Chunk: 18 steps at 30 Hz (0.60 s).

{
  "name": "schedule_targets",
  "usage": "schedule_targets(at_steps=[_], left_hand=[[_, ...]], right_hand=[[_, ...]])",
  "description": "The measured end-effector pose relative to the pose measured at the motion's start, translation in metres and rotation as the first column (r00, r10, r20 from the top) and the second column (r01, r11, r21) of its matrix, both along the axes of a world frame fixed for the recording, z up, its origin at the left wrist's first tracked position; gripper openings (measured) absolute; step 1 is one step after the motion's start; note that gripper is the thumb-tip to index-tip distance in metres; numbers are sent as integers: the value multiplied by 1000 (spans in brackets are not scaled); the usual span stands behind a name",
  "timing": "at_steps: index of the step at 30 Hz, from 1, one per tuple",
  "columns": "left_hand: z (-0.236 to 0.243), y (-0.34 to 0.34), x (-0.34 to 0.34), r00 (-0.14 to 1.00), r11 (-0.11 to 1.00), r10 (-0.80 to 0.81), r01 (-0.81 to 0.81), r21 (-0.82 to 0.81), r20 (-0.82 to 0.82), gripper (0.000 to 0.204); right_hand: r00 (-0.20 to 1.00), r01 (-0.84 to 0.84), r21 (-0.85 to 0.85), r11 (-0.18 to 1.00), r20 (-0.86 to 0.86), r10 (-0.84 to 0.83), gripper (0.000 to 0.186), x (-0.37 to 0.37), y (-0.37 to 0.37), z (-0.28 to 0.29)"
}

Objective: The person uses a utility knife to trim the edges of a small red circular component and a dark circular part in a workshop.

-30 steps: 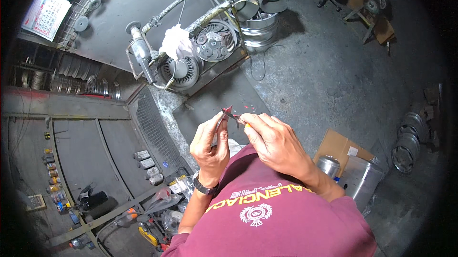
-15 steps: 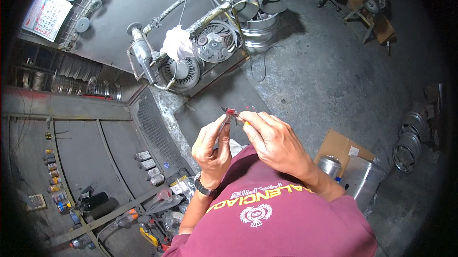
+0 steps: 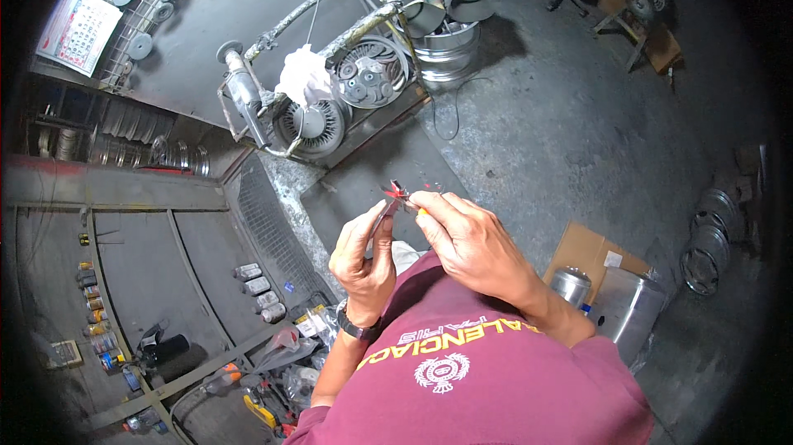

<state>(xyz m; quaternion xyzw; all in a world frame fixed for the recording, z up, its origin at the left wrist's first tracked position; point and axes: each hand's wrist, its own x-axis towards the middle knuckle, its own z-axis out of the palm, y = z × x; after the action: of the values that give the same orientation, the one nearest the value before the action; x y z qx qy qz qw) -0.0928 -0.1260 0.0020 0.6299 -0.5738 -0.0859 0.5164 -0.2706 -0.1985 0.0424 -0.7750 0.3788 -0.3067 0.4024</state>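
Note:
My left hand, wearing a dark wristwatch, pinches a thin flat dark strip between thumb and fingers. Closed from the other side, my right hand grips a slim tool with an orange-yellow end; its kind is too small to tell. The two hands nearly meet above the floor, in front of my maroon shirt. Between the fingertips shows a small red and dark piece. Whether it belongs to the strip or is separate, I cannot tell. Tiny red bits show just beyond my right fingertips.
Ahead is a metal frame with a grinder, a white cloth and wheels. A stacked rim stands beside it. Cans line the left; a silver cylinder and cardboard are at right.
The red piece between my fingertips has tilted and now stands more upright. Both hands have shifted very slightly left, still gripping.

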Motion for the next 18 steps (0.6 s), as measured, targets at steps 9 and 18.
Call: schedule_targets(at_steps=[9,18], left_hand=[[1,2,-1,998,1000,-20,20,8,-54,24],[0,0,-1,997,1000,15,-14,12,-69,25]], right_hand=[[1000,2,-3,1000,1,-2,27,-2,-1,-7],[1000,2,32,999,16,-3,25,-3,0,-6]])
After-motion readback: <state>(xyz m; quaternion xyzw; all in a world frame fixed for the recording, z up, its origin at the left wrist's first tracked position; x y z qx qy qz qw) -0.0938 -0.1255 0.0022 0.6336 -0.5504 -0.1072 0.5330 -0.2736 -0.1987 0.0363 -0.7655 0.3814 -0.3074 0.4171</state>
